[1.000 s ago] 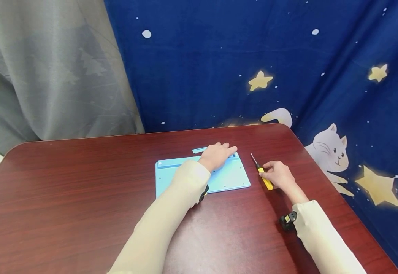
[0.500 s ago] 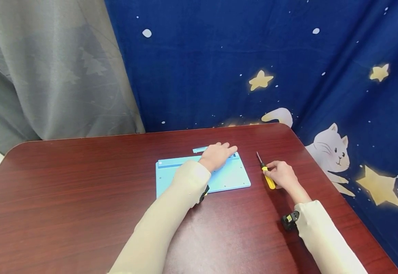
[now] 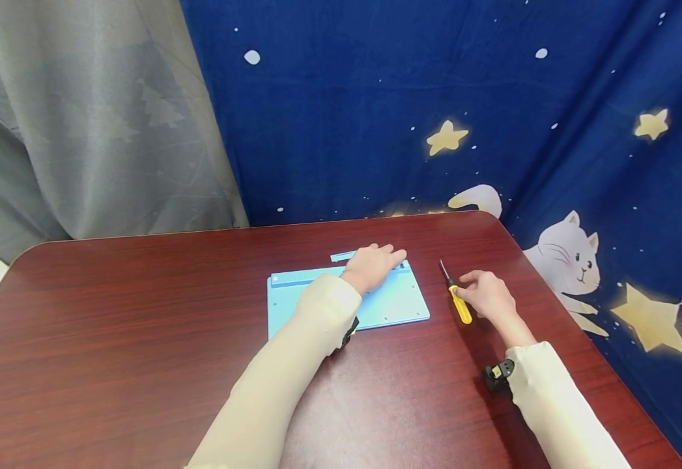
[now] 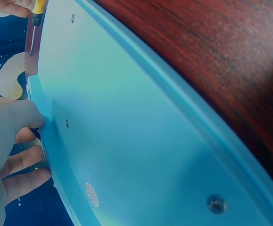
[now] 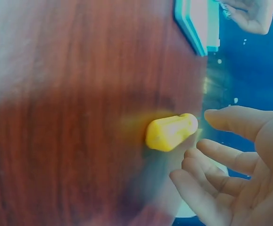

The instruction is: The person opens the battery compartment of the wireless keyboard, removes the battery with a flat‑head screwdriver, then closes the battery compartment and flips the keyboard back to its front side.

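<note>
A flat light-blue case (image 3: 390, 299) with small screws and a raised ridge lies on the table, resembling a keyboard's underside. My left hand (image 3: 370, 268) rests at its far edge. In the left wrist view the thumb (image 4: 25, 113) touches the ridge and the other fingers reach over the edge; a dark gap by the thumb is mostly hidden. A yellow-handled screwdriver (image 3: 460, 305) lies right of the case, tip pointing away. Beside its handle (image 5: 169, 133), my right hand (image 3: 489, 296) has its fingers spread, not gripping it.
Behind the case lies a narrow light-blue strip (image 3: 342, 256), partly hidden by the left hand. The brown wooden table (image 3: 141, 339) ends at a rounded far-right corner. A blue star-patterned curtain (image 3: 364, 130) and a grey curtain (image 3: 94, 117) hang behind.
The screwdriver has shifted slightly right, then stayed put while my right hand's fingers came off its handle and drew slightly right. The left hand and the case look unchanged.
</note>
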### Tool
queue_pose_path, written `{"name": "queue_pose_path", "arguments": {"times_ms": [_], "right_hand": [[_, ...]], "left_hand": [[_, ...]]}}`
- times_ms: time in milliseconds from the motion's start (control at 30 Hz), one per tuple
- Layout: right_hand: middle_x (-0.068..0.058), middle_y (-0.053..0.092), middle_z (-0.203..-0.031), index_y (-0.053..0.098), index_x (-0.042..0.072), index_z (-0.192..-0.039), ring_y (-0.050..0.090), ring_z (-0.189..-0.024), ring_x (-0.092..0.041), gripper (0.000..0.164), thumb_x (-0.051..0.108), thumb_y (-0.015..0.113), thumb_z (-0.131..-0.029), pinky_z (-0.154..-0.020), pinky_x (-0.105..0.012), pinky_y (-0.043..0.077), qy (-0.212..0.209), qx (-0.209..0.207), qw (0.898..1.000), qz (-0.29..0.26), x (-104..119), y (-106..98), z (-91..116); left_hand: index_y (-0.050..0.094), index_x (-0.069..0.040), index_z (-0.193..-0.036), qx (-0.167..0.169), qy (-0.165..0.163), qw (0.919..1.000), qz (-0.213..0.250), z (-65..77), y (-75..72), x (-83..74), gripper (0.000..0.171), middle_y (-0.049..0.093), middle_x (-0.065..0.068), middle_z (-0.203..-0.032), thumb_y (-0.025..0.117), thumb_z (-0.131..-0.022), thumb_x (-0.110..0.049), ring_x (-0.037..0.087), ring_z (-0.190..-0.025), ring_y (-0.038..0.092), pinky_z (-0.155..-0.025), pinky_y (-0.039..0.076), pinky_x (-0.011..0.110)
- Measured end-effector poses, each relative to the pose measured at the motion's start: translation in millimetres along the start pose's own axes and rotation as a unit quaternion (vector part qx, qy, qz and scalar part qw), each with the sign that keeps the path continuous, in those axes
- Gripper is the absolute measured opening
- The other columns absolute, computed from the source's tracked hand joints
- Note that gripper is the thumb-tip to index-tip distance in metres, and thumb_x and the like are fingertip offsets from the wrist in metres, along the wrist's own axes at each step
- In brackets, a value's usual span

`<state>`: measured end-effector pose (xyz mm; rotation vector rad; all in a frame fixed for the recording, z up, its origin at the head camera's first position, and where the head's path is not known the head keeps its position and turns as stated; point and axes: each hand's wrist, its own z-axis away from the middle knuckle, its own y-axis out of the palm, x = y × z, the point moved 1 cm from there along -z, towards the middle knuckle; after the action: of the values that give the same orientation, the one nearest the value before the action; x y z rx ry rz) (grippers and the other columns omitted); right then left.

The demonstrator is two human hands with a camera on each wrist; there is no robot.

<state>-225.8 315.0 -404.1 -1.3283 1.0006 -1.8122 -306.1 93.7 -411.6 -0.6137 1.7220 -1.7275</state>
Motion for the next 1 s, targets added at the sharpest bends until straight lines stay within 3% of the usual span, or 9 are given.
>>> {"name": "queue_pose_path", "arguments": {"times_ms": [233, 633, 1000], "right_hand": [[-0.013, 0.066, -0.089, 0.060, 0.001, -0.114, 0.059, -0.076, -0.025, 0.039, 0.026, 0.065, -0.084, -0.062, -0.040, 0.043, -0.031, -0.015, 0.999, 0.007, 13, -1, 5], [-0.005, 0.064, -0.069, 0.063, -0.004, -0.106, 0.056, -0.061, -0.016, 0.032, 0.014, 0.069, -0.080, -0.058, -0.031, 0.043, -0.133, -0.013, 0.990, -0.033, 40, 23, 5], [-0.016, 0.066, -0.083, 0.066, -0.004, -0.100, 0.063, -0.077, -0.025, 0.028, 0.009, 0.072, -0.076, -0.072, -0.041, 0.049, -0.140, -0.029, 0.988, -0.058, 48, 45, 1]], "left_hand": [[0.046, -0.021, -0.128, -0.002, 0.001, 0.9999, -0.011, -0.1, -0.7, -0.1, 0.038, 0.049, 0.004, -0.133, 0.049, -0.093, -0.005, 0.020, -0.120, 0.045, -0.098, 0.036, 0.038], [0.046, -0.022, -0.125, -0.009, -0.007, 0.9998, -0.019, 0.0, -1.6, -0.8, 0.033, 0.053, 0.002, -0.128, 0.048, -0.094, -0.010, 0.021, -0.109, 0.052, -0.091, 0.042, 0.036], [0.047, -0.021, -0.116, -0.026, -0.008, 0.9990, -0.034, 0.8, -0.4, -2.2, 0.023, 0.056, 0.000, -0.117, 0.044, -0.096, -0.009, 0.021, -0.099, 0.056, -0.081, 0.047, 0.035]]}}
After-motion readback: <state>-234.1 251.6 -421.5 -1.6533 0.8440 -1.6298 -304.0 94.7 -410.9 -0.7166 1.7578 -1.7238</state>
